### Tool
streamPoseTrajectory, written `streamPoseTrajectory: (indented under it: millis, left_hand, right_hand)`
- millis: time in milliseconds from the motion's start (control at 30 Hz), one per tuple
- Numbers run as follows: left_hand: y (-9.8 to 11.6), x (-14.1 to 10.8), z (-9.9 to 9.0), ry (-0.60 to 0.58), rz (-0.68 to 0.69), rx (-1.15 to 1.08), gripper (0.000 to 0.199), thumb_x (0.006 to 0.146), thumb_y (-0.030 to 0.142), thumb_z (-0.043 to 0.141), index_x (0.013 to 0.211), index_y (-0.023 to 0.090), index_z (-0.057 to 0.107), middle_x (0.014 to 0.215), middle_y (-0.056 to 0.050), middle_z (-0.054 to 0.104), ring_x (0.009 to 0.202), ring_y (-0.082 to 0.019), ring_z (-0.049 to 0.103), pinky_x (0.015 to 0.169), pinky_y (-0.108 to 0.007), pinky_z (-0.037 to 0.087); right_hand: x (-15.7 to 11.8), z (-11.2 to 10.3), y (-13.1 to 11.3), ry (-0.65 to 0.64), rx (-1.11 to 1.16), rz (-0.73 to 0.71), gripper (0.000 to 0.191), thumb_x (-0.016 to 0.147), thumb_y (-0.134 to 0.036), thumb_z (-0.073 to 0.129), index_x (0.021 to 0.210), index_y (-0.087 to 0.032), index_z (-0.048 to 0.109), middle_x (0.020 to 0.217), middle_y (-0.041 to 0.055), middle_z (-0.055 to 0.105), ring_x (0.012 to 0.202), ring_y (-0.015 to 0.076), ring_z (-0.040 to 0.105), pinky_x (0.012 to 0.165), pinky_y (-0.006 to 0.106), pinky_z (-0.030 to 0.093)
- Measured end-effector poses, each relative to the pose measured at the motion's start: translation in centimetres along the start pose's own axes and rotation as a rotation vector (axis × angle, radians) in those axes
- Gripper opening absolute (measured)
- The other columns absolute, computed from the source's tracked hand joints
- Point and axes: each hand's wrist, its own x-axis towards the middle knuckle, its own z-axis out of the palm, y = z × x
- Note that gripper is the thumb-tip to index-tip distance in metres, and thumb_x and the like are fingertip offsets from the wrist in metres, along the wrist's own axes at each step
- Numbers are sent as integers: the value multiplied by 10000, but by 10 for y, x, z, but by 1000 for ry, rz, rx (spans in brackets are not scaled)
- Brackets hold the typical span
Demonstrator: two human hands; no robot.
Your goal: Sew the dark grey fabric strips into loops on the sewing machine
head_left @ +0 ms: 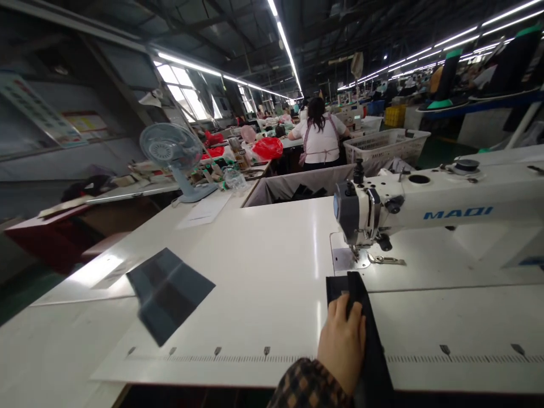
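My left hand (343, 343), in a dark checked sleeve, reaches up from the bottom. Its bent fingers are close together on a folded black fabric strip (374, 351), which runs from the table's front edge to just short of the needle plate (342, 259). Above the strip's far end is the head of a white sewing machine (459, 198); its presser foot is near the plate. A separate dark grey fabric piece (172, 294), slightly blurred, appears over the left part of the white table (255, 272). My right hand is out of view.
Beyond the table, a grey cloth bin (272, 190) holds dark pieces. A fan (181, 170) and papers (204, 209) stand or lie at the left back. A person (321, 139) sits facing away, beside a white basket (389, 146). Thread cones (448, 76) are at the right back.
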Motion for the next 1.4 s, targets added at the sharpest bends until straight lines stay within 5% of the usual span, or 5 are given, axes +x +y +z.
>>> streamPoseTrajectory:
  millis: [233,767,1033,1267,1400]
  left_hand:
    - [21,4,12,-27,42,7,289,771,59,387,1005,196,486,1277,-51,392,1066,-209,436,796,-339,511]
    - [31,17,15,-52,-7,108,251,737,90,464,950,182,559,1135,-85,523,870,-246,513,677,-393,530]
    - [30,15,21,-13,-23,-24,289,769,49,399,1020,141,509,1162,-92,508,971,-238,480,786,-368,501]
    - [-2,4,-5,82,-306,-339,352,823,192,397,1173,182,370,1105,-91,515,978,-181,523,836,-332,464]
    - [2,11,-7,-113,-339,-291,202,828,231,396,1002,199,493,844,-37,605,776,-179,594,705,-304,487]
  right_hand:
    - [64,-33,33,218,78,510,327,814,-319,426,1124,-228,469,813,-13,568,617,95,523,593,234,427]
    - [98,-41,50,95,-64,709,113,733,-312,515,719,-210,561,566,-32,556,528,113,498,532,249,349]
    - [50,-1,15,216,-482,252,364,855,-211,361,1211,-164,424,1275,54,432,1185,167,364,961,334,355]
    - [44,2,5,183,-657,226,457,860,-258,358,1295,-122,317,1318,92,364,1224,220,307,989,449,317]
    - [44,4,3,187,-705,257,439,866,-248,348,1280,-104,342,1319,95,358,1234,233,284,995,456,308]
